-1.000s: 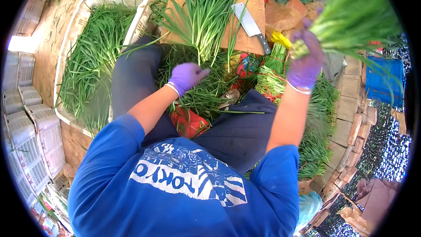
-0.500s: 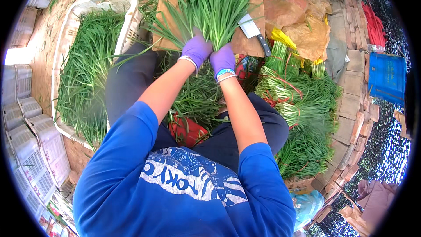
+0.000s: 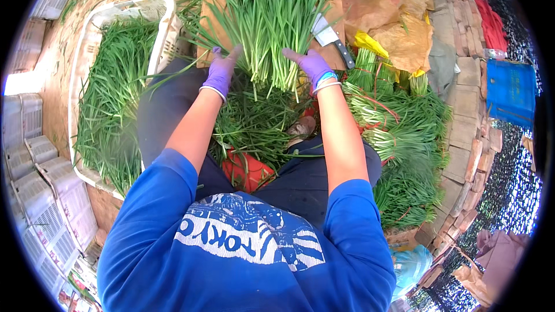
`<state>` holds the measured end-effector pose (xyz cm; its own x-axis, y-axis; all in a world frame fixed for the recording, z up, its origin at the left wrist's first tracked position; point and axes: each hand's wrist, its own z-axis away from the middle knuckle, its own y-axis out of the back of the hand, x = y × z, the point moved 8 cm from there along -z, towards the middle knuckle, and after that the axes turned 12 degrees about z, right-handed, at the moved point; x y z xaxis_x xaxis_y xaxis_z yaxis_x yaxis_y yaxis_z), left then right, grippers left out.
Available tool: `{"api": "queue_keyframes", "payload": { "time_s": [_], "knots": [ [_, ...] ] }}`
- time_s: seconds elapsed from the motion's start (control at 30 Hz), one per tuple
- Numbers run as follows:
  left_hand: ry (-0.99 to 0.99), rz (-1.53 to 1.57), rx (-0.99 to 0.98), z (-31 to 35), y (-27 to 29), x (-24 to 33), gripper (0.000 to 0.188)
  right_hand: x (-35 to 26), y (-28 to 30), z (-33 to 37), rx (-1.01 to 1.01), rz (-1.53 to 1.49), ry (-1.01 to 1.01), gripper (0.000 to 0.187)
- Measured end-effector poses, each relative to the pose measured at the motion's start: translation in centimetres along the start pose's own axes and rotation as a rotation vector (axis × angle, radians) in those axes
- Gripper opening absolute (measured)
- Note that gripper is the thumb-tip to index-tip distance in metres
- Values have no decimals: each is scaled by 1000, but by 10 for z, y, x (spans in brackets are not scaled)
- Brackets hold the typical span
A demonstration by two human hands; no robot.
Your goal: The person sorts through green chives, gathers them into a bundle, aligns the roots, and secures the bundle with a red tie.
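Reaches forward with both bare forearms (image 3: 193,133) stretched out well apart, holding a purple-gloved left hand (image 3: 221,73) and a matching right hand (image 3: 313,64) roughly level with each other, angled inward, with fingers (image 3: 234,54) loosely extended.

A wooden board (image 3: 335,7) carries green stalks (image 3: 272,29) and a cleaver (image 3: 325,33).

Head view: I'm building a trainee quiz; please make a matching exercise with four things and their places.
1. black-handled steel cleaver
2. loose pale-stemmed green stalks
3. white plastic basket
4. red-tied green bundles

A. at the person's left
B. on brown wooden board, beside stalks
C. stacked at the person's right
D. between purple-gloved left hand and purple-gloved right hand

Pairs: 1B, 2D, 3A, 4C
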<state>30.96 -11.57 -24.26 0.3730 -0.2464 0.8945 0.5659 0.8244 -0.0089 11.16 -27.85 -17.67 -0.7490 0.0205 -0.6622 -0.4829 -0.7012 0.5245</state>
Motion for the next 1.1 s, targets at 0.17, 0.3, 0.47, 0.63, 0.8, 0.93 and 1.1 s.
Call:
{"api": "queue_keyframes", "payload": {
  "time_s": [0.17, 0.3, 0.47, 0.63, 0.8, 0.93, 1.1],
  "knots": [
    [150, 38, -16, -45, -3, -2, 106, -6, 4, -21, 77, -376, 87, 74],
    [389, 89, -75, -7, -44, 37, 105, 7, 1, -55, 202, -174, 5, 79],
    [57, -39, -135, -4, -86, 67, 110, -12, -76, -66, -144, -775, 3, 76],
    [432, 440, -445, -6, -75, 30, 67, -50, -109, -34, -496, -944, 66, 64],
    [401, 597, -433, 20, -80, 82, 59, -96, -53, -20, -189, -469, 229, 87],
    [204, 516, -533, 25, -96, 161, 58, -151, 7, -1, -10, -368, 351, 97],
    [-96, 729, -735, 36, -114, 257, 47, -245, 69, 67, -90, -602, 843, 54]
  ]
}}
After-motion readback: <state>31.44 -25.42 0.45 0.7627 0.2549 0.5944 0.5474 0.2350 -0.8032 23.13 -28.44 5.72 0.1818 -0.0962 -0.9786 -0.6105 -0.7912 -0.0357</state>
